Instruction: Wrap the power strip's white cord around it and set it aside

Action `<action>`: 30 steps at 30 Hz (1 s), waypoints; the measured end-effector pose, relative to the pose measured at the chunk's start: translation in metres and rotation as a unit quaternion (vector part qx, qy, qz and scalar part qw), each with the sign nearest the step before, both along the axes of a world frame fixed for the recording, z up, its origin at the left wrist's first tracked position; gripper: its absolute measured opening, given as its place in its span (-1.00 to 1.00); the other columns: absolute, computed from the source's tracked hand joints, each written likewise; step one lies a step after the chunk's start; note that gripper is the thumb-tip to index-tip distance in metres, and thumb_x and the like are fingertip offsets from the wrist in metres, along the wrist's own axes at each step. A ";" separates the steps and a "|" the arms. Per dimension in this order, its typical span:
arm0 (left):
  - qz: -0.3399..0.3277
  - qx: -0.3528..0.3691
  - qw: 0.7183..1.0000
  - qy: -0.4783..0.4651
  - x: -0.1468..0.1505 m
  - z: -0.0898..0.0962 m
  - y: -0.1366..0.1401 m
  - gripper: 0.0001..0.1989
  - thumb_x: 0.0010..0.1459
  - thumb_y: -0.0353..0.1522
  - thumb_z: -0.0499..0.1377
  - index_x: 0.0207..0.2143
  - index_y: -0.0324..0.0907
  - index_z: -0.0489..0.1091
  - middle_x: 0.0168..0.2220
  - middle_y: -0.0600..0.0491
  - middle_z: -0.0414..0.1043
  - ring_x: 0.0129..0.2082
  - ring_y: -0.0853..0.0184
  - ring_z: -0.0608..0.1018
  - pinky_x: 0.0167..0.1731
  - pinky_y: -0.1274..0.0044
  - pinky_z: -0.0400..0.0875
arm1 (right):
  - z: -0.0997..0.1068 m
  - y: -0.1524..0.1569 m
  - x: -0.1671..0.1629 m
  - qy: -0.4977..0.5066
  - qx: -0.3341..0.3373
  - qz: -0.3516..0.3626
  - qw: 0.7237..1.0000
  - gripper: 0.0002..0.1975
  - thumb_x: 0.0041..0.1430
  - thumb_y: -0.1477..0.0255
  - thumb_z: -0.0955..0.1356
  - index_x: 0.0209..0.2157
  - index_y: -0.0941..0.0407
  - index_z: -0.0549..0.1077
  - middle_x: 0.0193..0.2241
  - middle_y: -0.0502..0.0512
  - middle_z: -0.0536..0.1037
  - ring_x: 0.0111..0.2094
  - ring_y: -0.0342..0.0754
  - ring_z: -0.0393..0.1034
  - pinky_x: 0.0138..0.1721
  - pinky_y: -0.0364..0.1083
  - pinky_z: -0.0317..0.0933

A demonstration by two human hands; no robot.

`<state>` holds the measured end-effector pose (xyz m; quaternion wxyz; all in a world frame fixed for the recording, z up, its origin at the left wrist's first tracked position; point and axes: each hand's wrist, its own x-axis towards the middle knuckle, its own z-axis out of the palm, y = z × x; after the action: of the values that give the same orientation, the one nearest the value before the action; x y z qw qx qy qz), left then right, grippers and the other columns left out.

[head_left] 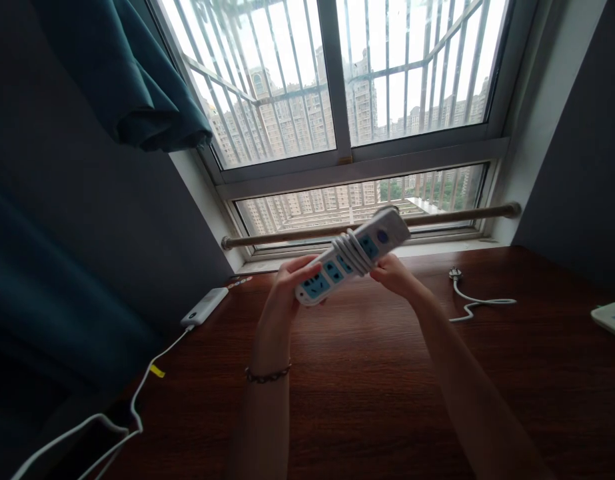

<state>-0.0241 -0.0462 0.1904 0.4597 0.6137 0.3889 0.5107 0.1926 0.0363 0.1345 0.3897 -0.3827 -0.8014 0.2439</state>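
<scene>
A white power strip (pixel 333 272) with blue socket faces is held up, tilted, above the wooden tabletop. Several turns of its white cord (pixel 354 252) are wrapped around its middle. My left hand (pixel 291 280) grips the lower left end, thumb on top and the other fingers mostly underneath. At the strip's lower edge, beside the wraps, my right hand (pixel 391 272) is closed, seemingly on the cord; its fingertips are hidden behind the strip. The plug (pixel 455 273) lies on the table to the right, and its cord runs out of sight behind my right forearm.
A white power bank (pixel 205 307) with a cable lies at the table's left edge. Part of a white object (pixel 612 319) shows at the far right. Behind the brown tabletop (pixel 357 387) are a horizontal rail (pixel 452 217) and a barred window. A blue curtain (pixel 147 100) hangs left.
</scene>
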 end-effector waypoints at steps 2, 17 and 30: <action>0.046 -0.001 0.999 -0.002 0.005 -0.003 0.007 -0.56 0.08 -0.08 0.13 -0.24 -0.28 0.45 -0.48 -0.07 0.51 -0.69 0.31 0.45 -0.78 0.56 0.17 | 0.004 -0.007 -0.003 -0.048 0.000 -0.028 0.998 -0.51 0.27 0.10 0.17 -0.46 0.12 0.50 -0.67 -0.02 0.31 -0.59 -0.12 0.17 -0.51 -0.14 -0.05; 0.356 0.145 0.872 0.302 0.025 -0.015 0.009 -0.64 0.09 -0.11 0.20 -0.09 -0.04 0.49 -0.32 -0.06 0.56 -0.24 0.02 0.54 -0.22 0.35 0.28 | 0.036 -0.055 0.006 -0.289 0.053 -0.121 0.948 -0.93 0.06 0.53 0.33 -0.43 0.14 0.48 -0.41 0.14 0.53 -0.36 -0.01 0.37 -0.42 -0.10 -0.03; 0.079 0.135 0.882 0.444 -0.006 0.001 -0.009 -0.72 0.04 -0.24 0.28 -0.14 0.01 0.54 -0.21 0.11 0.58 -0.19 0.14 0.55 -0.23 0.47 0.30 | 0.049 -0.060 0.022 -0.148 0.220 -0.031 0.964 -0.88 0.21 0.42 0.37 -0.26 0.01 0.59 -0.40 -0.03 0.54 -0.37 -0.13 0.38 -0.38 -0.15 -0.01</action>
<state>-0.0296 -0.0549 0.1912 0.1099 0.7996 0.5269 0.2663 0.2145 -0.0236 0.1834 0.3487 -0.3438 -0.8718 -0.0102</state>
